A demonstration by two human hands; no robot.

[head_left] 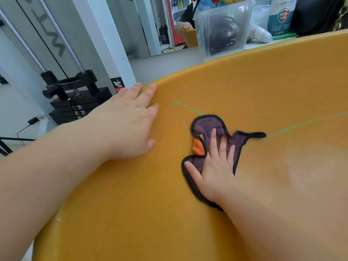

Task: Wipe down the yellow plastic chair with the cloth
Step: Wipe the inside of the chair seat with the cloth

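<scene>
While the purple terry cloth with black trim and an orange patch is pressed against the curved yellow plastic chair shell, the wiping step is judged under way. The cloth lies mid-shell, pinned flat under the right hand, fingers straight and spread, nothing gripped. The left hand is laid open on the shell's left rim with fingertips at the edge, probably as a brace. Thin green scribbled lines are seen on the shell: a loop just up-left of the cloth and a long stroke running right from near its tab. Wiping is judged not yet finished. Next, the cloth should be swept over those lines with firm downward pressure and the chair kept steady.
</scene>
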